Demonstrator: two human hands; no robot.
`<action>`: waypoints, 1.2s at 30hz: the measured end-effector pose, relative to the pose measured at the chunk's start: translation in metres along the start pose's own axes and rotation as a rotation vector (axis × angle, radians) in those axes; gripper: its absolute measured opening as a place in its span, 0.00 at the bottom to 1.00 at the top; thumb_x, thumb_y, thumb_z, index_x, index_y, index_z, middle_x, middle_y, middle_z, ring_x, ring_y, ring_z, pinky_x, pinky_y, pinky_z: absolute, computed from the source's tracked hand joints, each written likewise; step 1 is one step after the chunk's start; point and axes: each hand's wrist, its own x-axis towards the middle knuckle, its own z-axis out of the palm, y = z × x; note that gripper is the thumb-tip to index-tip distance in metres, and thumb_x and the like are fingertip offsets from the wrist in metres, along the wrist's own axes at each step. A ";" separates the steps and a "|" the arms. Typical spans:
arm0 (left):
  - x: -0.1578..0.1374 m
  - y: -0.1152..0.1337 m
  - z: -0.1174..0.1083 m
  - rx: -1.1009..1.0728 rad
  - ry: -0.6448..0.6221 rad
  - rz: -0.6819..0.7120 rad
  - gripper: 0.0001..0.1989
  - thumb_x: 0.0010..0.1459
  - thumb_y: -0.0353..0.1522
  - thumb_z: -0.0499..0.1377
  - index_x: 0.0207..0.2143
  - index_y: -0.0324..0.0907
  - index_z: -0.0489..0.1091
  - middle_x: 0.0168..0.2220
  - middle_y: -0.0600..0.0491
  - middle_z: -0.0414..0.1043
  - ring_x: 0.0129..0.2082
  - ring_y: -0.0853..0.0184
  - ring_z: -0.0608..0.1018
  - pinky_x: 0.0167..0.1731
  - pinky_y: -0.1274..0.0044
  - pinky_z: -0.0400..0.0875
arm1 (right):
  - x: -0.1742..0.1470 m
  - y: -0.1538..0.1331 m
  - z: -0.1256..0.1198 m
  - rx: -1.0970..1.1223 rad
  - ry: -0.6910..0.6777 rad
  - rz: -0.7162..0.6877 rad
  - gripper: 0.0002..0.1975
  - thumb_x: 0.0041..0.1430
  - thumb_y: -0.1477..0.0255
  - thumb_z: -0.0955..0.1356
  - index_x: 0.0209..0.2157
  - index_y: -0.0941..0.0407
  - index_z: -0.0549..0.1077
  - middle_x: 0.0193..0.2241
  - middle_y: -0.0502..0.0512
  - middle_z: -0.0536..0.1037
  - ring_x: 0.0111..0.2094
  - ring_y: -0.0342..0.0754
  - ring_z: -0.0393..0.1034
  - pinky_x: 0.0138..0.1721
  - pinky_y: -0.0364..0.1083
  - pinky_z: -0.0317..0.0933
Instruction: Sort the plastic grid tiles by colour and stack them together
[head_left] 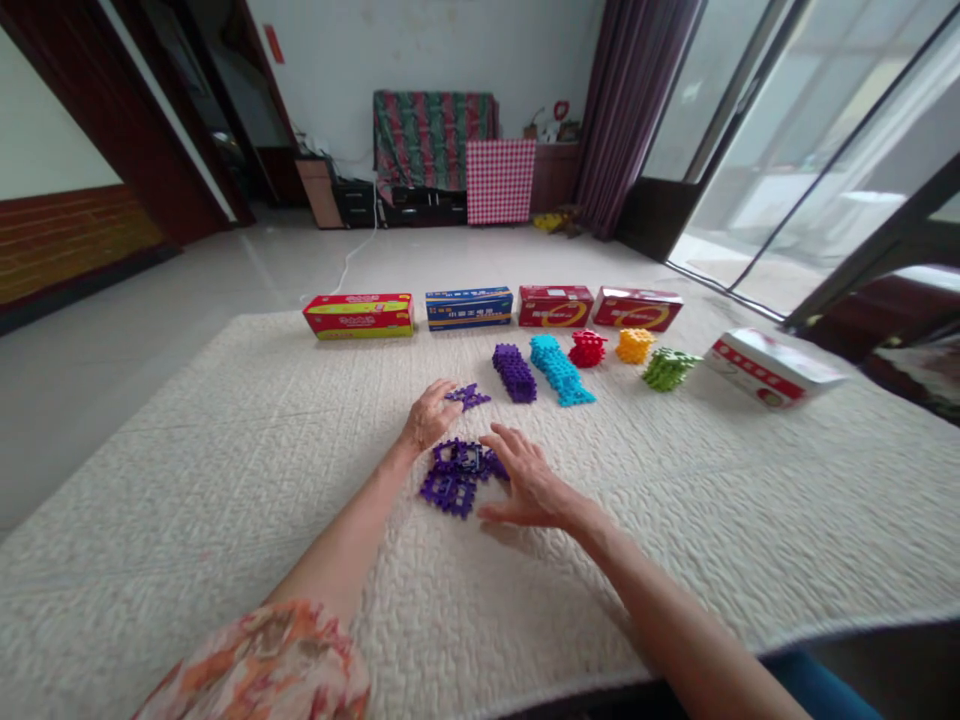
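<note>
My left hand (pixel 430 416) rests at the near-left side of a flat purple interlocking plastic piece (pixel 469 397), its thumb and fingers apart at the piece's edge. Whether the fingertips touch it I cannot tell. Closer to me, several purple interlocking pieces (pixel 452 488) lie flat in an overlapping cluster on the cloth. My right hand (pixel 531 482) is open over the right side of this cluster, fingers spread, and it hides part of it. Beyond the hands stand a purple stack (pixel 514 373) and a longer light-blue stack (pixel 559 370) of similar pieces.
Red (pixel 587 349), yellow (pixel 635 346) and green stacks (pixel 670 369) sit further right. A white-and-red box (pixel 775 367) is beside them. Along the far edge stand a red-and-yellow box (pixel 358 316), a blue box (pixel 469 308) and two dark-red boxes (pixel 555 307). A cream quilted cloth (pixel 247 480) covers the surface.
</note>
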 end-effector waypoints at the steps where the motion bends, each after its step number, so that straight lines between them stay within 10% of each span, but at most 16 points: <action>1: -0.010 0.002 -0.005 0.018 -0.020 0.035 0.21 0.57 0.35 0.56 0.52 0.40 0.70 0.58 0.45 0.68 0.60 0.59 0.68 0.59 0.65 0.65 | -0.001 -0.001 0.001 -0.005 -0.009 0.012 0.49 0.41 0.55 0.76 0.62 0.52 0.55 0.65 0.70 0.52 0.64 0.69 0.46 0.56 0.71 0.51; 10: -0.072 0.018 0.012 0.173 0.004 0.117 0.16 0.61 0.32 0.51 0.47 0.40 0.73 0.50 0.45 0.75 0.53 0.62 0.74 0.58 0.66 0.67 | 0.001 -0.014 0.023 -0.065 0.004 0.045 0.48 0.42 0.55 0.75 0.62 0.54 0.57 0.64 0.70 0.56 0.64 0.69 0.47 0.58 0.72 0.46; 24: -0.075 0.044 0.032 0.135 0.095 0.154 0.13 0.58 0.25 0.52 0.43 0.40 0.72 0.40 0.48 0.75 0.42 0.65 0.76 0.47 0.72 0.73 | 0.015 0.002 0.040 0.240 0.376 -0.146 0.29 0.46 0.82 0.66 0.52 0.55 0.66 0.49 0.61 0.69 0.51 0.51 0.65 0.52 0.52 0.63; 36: -0.032 0.039 0.043 0.061 0.222 0.111 0.12 0.58 0.29 0.52 0.42 0.42 0.73 0.41 0.48 0.76 0.44 0.64 0.77 0.49 0.72 0.72 | 0.050 0.023 0.027 0.298 0.437 -0.156 0.32 0.45 0.79 0.68 0.54 0.54 0.63 0.51 0.62 0.68 0.53 0.55 0.65 0.53 0.55 0.63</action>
